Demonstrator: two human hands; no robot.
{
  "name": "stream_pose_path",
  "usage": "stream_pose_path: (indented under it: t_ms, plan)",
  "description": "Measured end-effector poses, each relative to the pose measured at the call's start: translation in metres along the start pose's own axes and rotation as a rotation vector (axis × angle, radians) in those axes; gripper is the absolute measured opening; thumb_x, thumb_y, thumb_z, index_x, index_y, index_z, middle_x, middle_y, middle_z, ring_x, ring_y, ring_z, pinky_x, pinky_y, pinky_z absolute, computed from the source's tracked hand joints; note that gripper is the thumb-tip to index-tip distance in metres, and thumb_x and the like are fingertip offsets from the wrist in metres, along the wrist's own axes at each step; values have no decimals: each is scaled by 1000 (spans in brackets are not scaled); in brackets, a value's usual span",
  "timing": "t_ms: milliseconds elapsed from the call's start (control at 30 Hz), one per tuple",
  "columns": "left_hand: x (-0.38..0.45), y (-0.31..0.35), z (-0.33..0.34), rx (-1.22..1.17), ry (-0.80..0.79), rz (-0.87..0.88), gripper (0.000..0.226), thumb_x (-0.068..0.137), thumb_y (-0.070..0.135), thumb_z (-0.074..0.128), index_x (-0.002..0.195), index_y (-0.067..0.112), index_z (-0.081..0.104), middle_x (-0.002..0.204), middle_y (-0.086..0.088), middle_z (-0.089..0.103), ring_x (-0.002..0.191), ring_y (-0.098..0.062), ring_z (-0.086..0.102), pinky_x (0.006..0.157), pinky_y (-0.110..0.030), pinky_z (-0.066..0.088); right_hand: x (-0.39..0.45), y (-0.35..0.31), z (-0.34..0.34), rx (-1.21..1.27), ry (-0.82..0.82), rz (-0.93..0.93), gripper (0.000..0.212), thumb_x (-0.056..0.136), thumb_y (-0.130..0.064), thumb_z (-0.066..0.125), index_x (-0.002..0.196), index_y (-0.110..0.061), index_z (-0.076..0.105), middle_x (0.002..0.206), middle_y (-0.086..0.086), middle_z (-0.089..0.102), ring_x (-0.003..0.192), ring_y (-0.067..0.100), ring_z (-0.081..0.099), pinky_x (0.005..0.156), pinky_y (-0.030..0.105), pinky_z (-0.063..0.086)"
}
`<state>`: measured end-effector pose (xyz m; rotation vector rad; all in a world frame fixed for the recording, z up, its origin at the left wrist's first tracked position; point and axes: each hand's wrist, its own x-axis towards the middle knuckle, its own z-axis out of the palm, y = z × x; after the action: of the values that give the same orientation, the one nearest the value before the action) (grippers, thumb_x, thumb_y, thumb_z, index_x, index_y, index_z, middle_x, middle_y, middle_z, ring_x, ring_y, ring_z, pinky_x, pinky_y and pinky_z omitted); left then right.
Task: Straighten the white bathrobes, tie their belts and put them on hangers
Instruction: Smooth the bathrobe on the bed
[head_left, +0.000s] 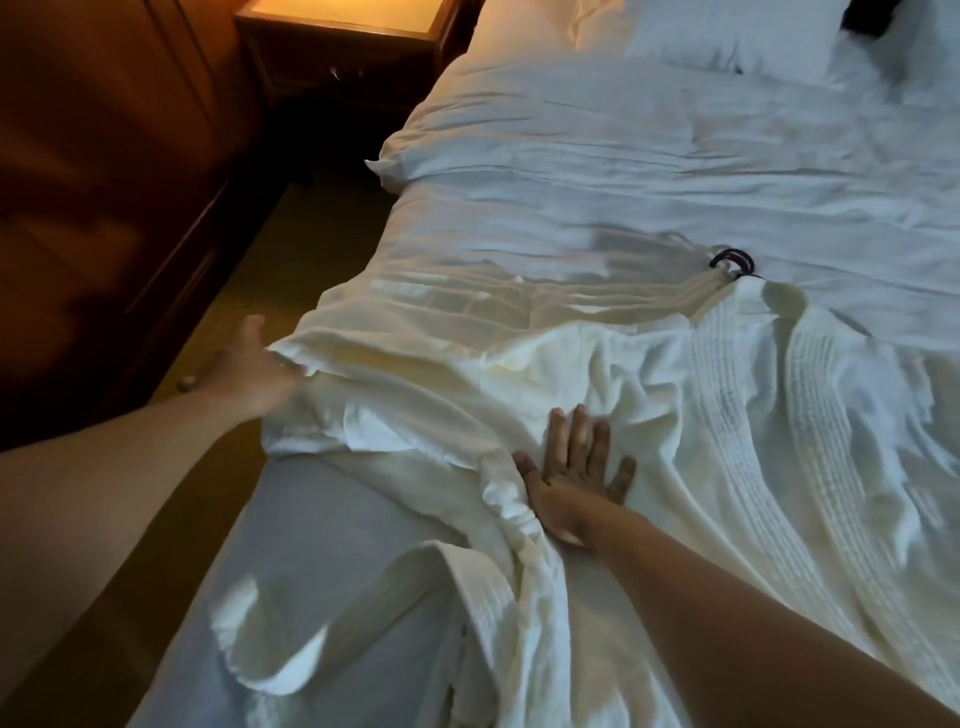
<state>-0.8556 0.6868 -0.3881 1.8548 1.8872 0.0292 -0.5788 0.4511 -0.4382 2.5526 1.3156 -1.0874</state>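
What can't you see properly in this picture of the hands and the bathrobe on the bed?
- Left hand: head view; its fingertips are hidden by the edge of the bathrobe, so its grip is unclear.
- Hanger: only a dark hook shows; the rest lies under the robe.
- Belt: lost among the white folds.
- Robe's lower part: cut off by the bottom edge.
- Dark thing by the pillows: blurred, cut off at the top edge.

**Body check: bare arms, nothing worn**

Two forearms in frame, both bare up to the frame edge, no sleeves visible. Left arm enters from the lower left, left hand (249, 371) at mid-left. Right arm enters from the lower right, right hand (571, 480) near centre. No watch, rings, bands or gloves visible on either. Left hand is motion-blurred, fine detail unreadable.
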Motion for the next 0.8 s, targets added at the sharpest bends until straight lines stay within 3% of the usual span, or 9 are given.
stream_pose_path:
  t_ms: [133, 267, 400, 467, 567, 667, 800]
  plan:
    - [20, -14, -11, -142, 1, 54, 48, 91, 40, 69, 131, 17, 57, 120, -10, 63, 101, -28, 59, 82, -45, 51, 0, -1, 1, 14, 1, -9, 78, 96, -73, 7, 143, -36, -43, 144, -10, -58, 137, 18, -50, 114, 58, -27]
    - [45, -6, -30, -383, 121, 1, 52, 92, 32, 71, 136, 12, 52, 127, -15, 59, 112, -35, 58, 81, -43, 49, -5, -2, -2, 30, 33, 11, 81, 95, -74, 12, 151, -37, -34, 150, -13, -52, 142, 15, -43, 117, 57, -23]
    - [68, 0, -27, -481, 133, 8, 48, 97, 32, 65, 137, 11, 48, 120, -14, 57, 104, -33, 58, 77, -43, 49, -11, -12, -20, 96, 85, 72, 86, 95, -72, 36, 160, -37, -9, 166, -14, -24, 154, 15, -20, 121, 60, -7]
    - [72, 1, -19, -577, 99, -35, 45, 100, 35, 58, 138, 13, 47, 115, -10, 56, 96, -28, 57, 68, -37, 48, -9, -23, -31, 145, 142, 131, 84, 93, -67, 51, 159, -34, 11, 169, -11, -4, 156, 18, -2, 119, 66, 5]
    - [74, -7, -6, -771, -159, -117, 49, 99, 51, 53, 134, 16, 49, 116, -11, 61, 90, -28, 63, 65, -37, 52, -5, -53, -34, 129, 337, 206, 69, 92, -53, 56, 151, -27, 29, 165, -2, 16, 151, 22, 18, 117, 66, 15]
    - [78, -26, 6, -786, -366, -86, 57, 91, 63, 56, 127, 19, 55, 113, -12, 67, 96, -34, 69, 76, -51, 59, 2, -96, -34, 146, 522, 194, 58, 97, -39, 48, 150, -32, 27, 168, -2, 4, 153, 21, 10, 120, 62, 10]
    - [71, -37, 8, -719, -333, 184, 51, 94, 40, 65, 138, 22, 48, 119, 3, 62, 103, -20, 63, 73, -34, 55, 7, -144, -26, 94, 524, 51, 55, 101, -41, 41, 152, -38, 21, 169, -10, -8, 156, 18, -4, 121, 61, 0]
